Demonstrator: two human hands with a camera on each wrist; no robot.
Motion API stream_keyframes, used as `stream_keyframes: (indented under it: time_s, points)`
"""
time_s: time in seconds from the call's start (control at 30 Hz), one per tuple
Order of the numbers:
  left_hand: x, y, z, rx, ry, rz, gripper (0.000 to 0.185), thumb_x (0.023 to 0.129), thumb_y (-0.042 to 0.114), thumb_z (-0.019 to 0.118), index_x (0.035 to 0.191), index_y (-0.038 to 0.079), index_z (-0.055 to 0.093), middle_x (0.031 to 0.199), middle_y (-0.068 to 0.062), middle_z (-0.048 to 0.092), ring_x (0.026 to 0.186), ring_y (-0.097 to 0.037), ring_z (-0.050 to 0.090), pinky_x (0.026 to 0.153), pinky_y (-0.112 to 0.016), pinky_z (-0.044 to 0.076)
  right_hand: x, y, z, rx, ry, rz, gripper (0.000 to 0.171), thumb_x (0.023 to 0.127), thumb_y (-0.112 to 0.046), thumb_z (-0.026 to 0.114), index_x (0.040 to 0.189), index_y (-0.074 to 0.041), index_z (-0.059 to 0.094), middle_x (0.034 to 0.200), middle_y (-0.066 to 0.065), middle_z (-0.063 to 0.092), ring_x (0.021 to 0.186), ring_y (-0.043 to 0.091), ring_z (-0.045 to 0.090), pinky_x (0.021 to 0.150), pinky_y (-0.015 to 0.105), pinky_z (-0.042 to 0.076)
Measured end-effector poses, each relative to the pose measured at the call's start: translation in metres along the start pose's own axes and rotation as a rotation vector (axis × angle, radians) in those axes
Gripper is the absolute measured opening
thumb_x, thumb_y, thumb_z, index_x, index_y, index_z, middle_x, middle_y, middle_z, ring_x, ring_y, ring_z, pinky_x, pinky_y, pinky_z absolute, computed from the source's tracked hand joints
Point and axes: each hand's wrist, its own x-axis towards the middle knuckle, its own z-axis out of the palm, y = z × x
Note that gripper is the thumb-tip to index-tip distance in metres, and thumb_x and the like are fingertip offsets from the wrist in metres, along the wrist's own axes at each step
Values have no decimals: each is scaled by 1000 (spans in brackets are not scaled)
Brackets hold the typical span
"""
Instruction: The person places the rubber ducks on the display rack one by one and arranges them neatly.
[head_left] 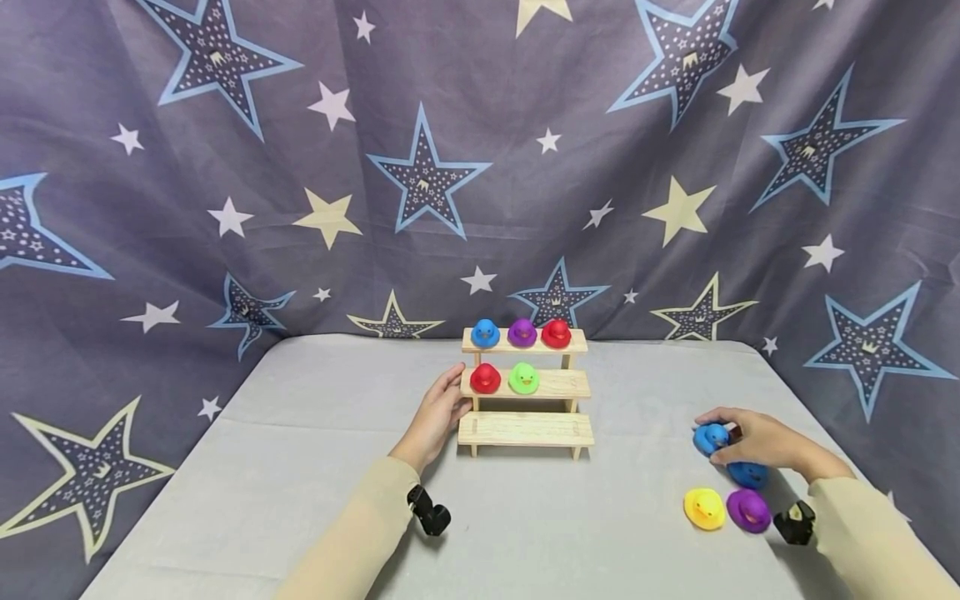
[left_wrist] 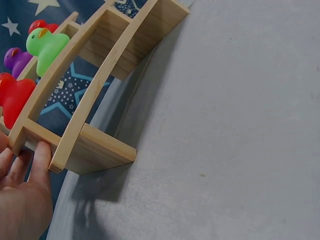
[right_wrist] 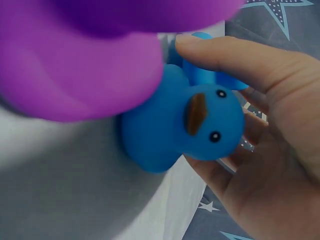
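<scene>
A three-tier wooden stand (head_left: 555, 383) holds rubber ducks. Its top tier carries a blue duck (head_left: 485, 333), a purple duck (head_left: 522, 332) and a red duck (head_left: 557, 334); the middle one has a red duck (head_left: 485, 379) and a green duck (head_left: 524, 378). My left hand (head_left: 438, 412) holds the left end of the middle tier, fingers (left_wrist: 41, 162) against the wood. On the right, my right hand (head_left: 761, 440) grips a blue duck (head_left: 711, 438) between thumb and fingers. Another blue duck (right_wrist: 155, 125) sits just below that hand, partly covering the gripped one in the right wrist view.
Nearer the front lie a yellow duck (head_left: 704, 509) and a purple duck (head_left: 748, 510), the purple one close to the right wrist. A pale grey cloth (head_left: 540, 533) covers the table. Behind it hangs a star-patterned curtain (head_left: 510, 217).
</scene>
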Motion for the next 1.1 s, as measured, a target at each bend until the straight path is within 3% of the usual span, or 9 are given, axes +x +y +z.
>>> stream_keyframes:
  time_s: [0.63, 0.77, 0.97, 1.1]
  points:
    - [-2, 5, 1, -8, -9, 4, 59, 100, 2, 34, 157, 0, 23, 159, -24, 26, 142, -38, 34, 117, -45, 34, 3, -21, -12, -49, 63, -131, 56, 80, -20, 84, 127, 0, 62, 119, 20, 64, 96, 31, 63, 76, 42, 55]
    - [-2, 4, 1, -9, -4, -1, 59, 100, 3, 34, 157, 0, 23, 160, -23, 26, 142, -38, 35, 117, -45, 34, 5, -30, -13, -63, 84, -151, 55, 80, -21, 84, 127, -3, 63, 118, 17, 64, 96, 31, 63, 77, 44, 56]
    - [-2, 3, 2, -12, 7, -14, 58, 101, 4, 36, 157, 1, 23, 160, -22, 26, 141, -36, 36, 117, -45, 35, 9, -46, -14, -54, 71, -158, 55, 80, -21, 84, 129, -6, 63, 123, 17, 62, 99, 30, 61, 75, 36, 57]
    - [-2, 3, 2, -12, 5, -15, 59, 100, 3, 36, 158, 1, 23, 160, -22, 26, 141, -36, 36, 117, -45, 35, 13, -56, -13, -40, 71, -194, 55, 80, -19, 84, 129, -5, 63, 123, 16, 62, 99, 29, 61, 77, 40, 59]
